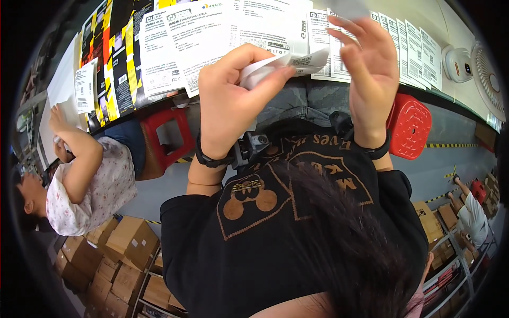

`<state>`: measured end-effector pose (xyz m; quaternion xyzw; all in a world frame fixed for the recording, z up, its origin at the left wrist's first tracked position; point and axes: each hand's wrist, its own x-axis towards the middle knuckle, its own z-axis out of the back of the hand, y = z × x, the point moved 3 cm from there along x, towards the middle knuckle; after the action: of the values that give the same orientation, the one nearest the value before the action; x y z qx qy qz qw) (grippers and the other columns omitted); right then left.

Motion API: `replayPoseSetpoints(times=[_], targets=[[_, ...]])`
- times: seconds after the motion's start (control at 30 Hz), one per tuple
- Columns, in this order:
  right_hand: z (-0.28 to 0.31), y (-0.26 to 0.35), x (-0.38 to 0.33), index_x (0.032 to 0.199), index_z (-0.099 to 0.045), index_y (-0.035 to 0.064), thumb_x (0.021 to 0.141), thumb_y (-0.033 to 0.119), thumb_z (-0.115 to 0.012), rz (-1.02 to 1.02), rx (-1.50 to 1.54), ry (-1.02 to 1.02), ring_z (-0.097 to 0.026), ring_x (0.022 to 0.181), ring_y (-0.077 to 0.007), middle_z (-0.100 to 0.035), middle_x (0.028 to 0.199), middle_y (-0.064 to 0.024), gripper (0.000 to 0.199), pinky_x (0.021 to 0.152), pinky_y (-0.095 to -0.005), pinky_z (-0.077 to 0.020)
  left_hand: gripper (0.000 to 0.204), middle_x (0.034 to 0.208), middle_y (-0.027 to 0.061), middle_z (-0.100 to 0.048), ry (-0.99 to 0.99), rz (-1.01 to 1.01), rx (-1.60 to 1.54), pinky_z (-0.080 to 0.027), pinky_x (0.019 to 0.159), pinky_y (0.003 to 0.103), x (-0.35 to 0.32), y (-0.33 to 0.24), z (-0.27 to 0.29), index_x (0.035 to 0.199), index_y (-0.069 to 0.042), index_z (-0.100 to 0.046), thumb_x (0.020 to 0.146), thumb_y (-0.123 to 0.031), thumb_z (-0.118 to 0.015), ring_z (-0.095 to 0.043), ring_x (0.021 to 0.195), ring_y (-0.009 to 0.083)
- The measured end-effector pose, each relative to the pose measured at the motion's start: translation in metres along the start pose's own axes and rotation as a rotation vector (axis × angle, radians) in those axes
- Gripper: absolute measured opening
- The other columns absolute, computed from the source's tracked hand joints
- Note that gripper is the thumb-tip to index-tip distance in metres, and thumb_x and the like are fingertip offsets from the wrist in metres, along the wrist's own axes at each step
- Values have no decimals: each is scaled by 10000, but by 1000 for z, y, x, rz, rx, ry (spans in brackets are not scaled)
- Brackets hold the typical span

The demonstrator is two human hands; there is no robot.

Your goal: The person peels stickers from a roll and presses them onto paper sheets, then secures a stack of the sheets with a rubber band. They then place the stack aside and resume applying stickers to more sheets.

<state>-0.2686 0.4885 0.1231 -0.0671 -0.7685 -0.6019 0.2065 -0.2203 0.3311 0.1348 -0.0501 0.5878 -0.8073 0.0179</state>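
My left hand (233,95) is closed around a folded white printed leaflet (305,62), pinched between thumb and fingers above the table's near edge. To its right, my right hand (371,69) is raised with fingers apart and slightly curled, and nothing shows in its palm. Just beyond those fingertips is a blurred grey-white patch (360,9); what it is cannot be made out. Large printed white sheets (199,40) lie on the table beyond my left hand. A row of overlapping white leaflets (408,50) spreads out past my right hand.
Black-and-yellow printed packages (124,69) cover the table's left part. A white fan (485,74) stands at the far right. A red stool (411,127) is at right, another red stool (167,132) at left. A co-worker (90,180) sits at left. Cardboard boxes (132,241) fill shelving behind me.
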Motion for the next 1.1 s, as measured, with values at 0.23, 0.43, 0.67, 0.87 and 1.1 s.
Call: replayPoseSetpoints(times=[0.23, 0.43, 0.67, 0.87, 1.1], targets=[[10, -15, -13, 1291, -338, -6, 767, -84, -613, -287, 72, 158, -579, 918, -184, -570, 966, -138, 597, 824, -275, -477, 172, 706, 22, -614, -123, -227, 244, -435, 692, 219, 4, -4, 5, 870, -16, -618, 718, -34, -698, -543, 624, 79], [1, -8, -15, 1262, -372, -18, 751, -100, -622, -356, -54, 143, -586, 880, -176, -584, 901, -122, 575, 821, -272, -478, 166, 777, 65, -645, -66, -262, 193, -400, 844, 256, 0, -1, -3, 885, 17, -626, 726, 21, -673, -581, 782, 114], [3, -11, -6, 1223, -399, -24, 746, -106, -625, -109, -67, 129, -588, 835, -179, -587, 859, -114, 534, 790, -274, -477, 108, 531, 24, -540, -72, -264, 103, -372, 990, 430, 1, 2, 4, 806, -30, -658, 705, -37, -695, -469, 445, 110], [7, -14, 2, 1199, -415, -22, 743, -107, -629, -167, 78, 70, -585, 827, -184, -590, 862, -126, 510, 780, -269, -468, 97, 537, 25, -541, -26, -214, 97, -380, 984, 429, 8, 2, 13, 750, -3, -651, 717, -79, -701, -449, 428, 101], [5, -48, 36, 1210, -389, -2, 758, -11, -656, -440, 111, -150, -585, 662, -129, -578, 724, -74, 525, 603, -207, -466, 165, 1152, 127, -566, 36, -465, 633, -334, 987, 442, 8, -7, 26, 698, 25, -600, 710, -108, -696, -441, 1213, 277]])
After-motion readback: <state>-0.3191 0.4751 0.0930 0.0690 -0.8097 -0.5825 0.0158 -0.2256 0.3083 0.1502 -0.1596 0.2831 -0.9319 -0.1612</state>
